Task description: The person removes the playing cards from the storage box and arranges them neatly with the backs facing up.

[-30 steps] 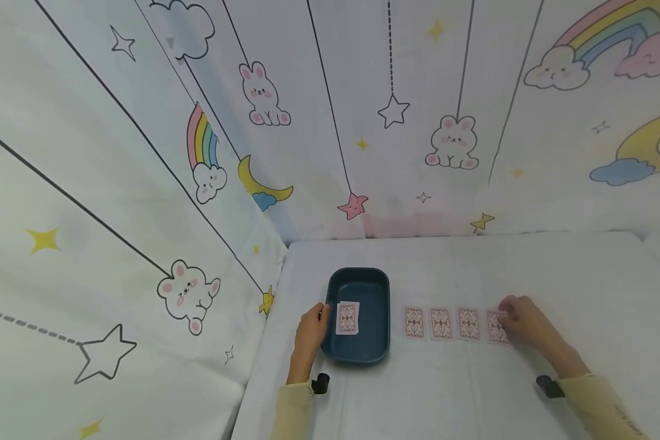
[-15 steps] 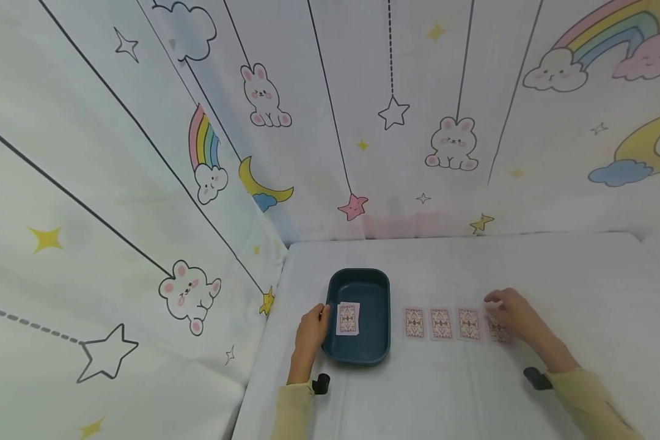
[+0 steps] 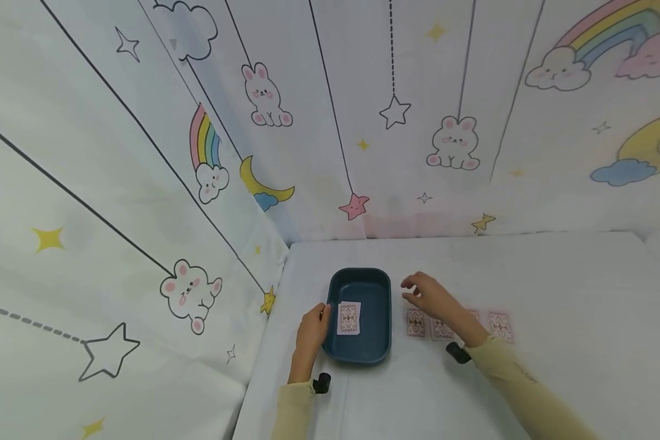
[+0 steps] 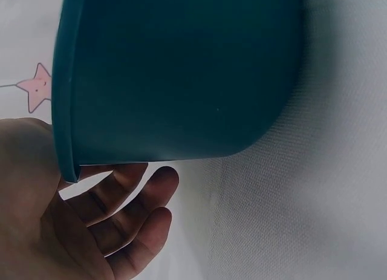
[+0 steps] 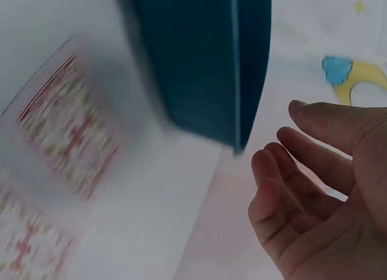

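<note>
A dark teal tray (image 3: 375,342) stands on the white table, with a small stack of red-and-white patterned playing cards (image 3: 349,318) lying face down inside. My left hand (image 3: 311,329) holds the tray's left rim. Seen from the left wrist, its fingers (image 4: 130,222) curl under the rim beside the outer wall. To the right of the tray, my right hand (image 3: 430,297) hovers with loosely bent fingers and nothing between them. Below it a row of several face-down playing cards (image 3: 415,322) lies on the table, the middle ones partly covered by the hand and forearm.
A white cloth covers the table (image 3: 396,397). Behind it and to the left hang white sheets (image 3: 357,153) printed with rabbits, stars and rainbows. A black wrist camera (image 3: 458,352) juts from the right wrist over the table.
My right hand has left the rightmost card, which stays in the row, and swung left over the cards toward the tray. The left hand and tray have stayed in place.
</note>
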{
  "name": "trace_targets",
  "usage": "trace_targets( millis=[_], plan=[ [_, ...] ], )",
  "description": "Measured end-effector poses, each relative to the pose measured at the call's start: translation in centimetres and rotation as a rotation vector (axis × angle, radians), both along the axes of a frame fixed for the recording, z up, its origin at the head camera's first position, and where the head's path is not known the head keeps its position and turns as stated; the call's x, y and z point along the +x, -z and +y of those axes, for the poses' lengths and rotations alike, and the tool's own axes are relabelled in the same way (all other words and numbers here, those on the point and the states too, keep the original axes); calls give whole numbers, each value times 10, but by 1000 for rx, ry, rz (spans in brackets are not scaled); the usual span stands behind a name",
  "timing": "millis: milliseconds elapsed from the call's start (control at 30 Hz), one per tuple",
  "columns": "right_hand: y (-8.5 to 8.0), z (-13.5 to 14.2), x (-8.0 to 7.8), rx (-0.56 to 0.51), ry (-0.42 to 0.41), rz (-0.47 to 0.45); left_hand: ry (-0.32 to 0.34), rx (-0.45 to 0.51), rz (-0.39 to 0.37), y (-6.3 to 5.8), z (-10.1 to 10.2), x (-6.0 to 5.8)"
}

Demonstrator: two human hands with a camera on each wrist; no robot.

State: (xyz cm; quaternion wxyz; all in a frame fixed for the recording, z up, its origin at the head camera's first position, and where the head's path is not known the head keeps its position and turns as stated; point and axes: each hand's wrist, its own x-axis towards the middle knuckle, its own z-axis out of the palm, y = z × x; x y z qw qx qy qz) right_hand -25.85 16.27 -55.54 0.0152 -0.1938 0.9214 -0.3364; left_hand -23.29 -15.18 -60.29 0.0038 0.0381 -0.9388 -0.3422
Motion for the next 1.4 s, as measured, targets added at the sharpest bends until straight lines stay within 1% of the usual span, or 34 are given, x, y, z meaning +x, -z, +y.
trace_targets(
  millis=[100,233,400,567,667,767,933,1067,1200,1267,1400],
  plan=[
    [-8,-33,-3,21,-43,7,0,8,-7,-1,1,-1],
    [-14,-67,-7,55,-86,-9,4,13,-15,-2,1,0],
    [-12,-101,-16,99,-143,-21,5,11,-12,-2,0,0],
    [-9,-125,-28,159,-195,-49,2,13,-14,-2,-2,-1],
    [-6,-137,-33,203,-212,-77,9,16,-12,-3,-2,-1],
    [-2,-148,-37,272,-212,-107,19,14,-9,-3,-2,-1],
    [4,-162,-40,387,-218,-107,23,5,5,-4,-1,1],
    [8,-169,-39,469,-201,-104,18,-1,9,-3,-1,1],
    [9,-174,-36,529,-180,-178,21,0,13,-2,-1,0],
    [11,-175,-35,562,-182,-190,23,0,14,-1,-1,0],
    [15,-176,-34,615,-199,-179,18,1,9,0,-2,0]
  ],
)
